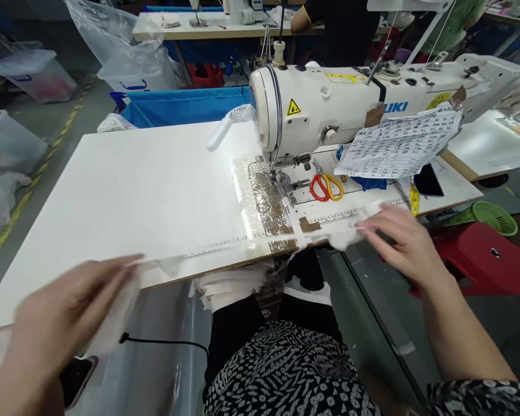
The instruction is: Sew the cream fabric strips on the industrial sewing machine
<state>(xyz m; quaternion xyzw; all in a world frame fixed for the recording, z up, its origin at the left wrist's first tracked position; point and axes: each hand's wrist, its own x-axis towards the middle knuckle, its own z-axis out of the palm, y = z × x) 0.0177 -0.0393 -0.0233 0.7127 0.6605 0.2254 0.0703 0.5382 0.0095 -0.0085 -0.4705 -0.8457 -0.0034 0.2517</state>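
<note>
A thin white fabric strip (281,237) is drawn out between my two hands, along the front edge of the white sewing table. One end is pinched by my left hand (75,306), blurred at the lower left, with a loose tail hanging below it. My right hand (401,240) pinches the other end between thumb and fingers, and some white cloth bunches beside it. Behind the strip stands a white sewing machine (303,110), its needle area over a taped metal plate. Scissors (326,186) with red and yellow handles lie on the machine bed.
A handwritten paper sheet (401,144) hangs from the machine. A dark phone (428,181) and a yellow tape measure (414,199) lie right of it. Below are a red stool (481,260) and a green basket (496,218). White cloth (238,283) is piled by my lap.
</note>
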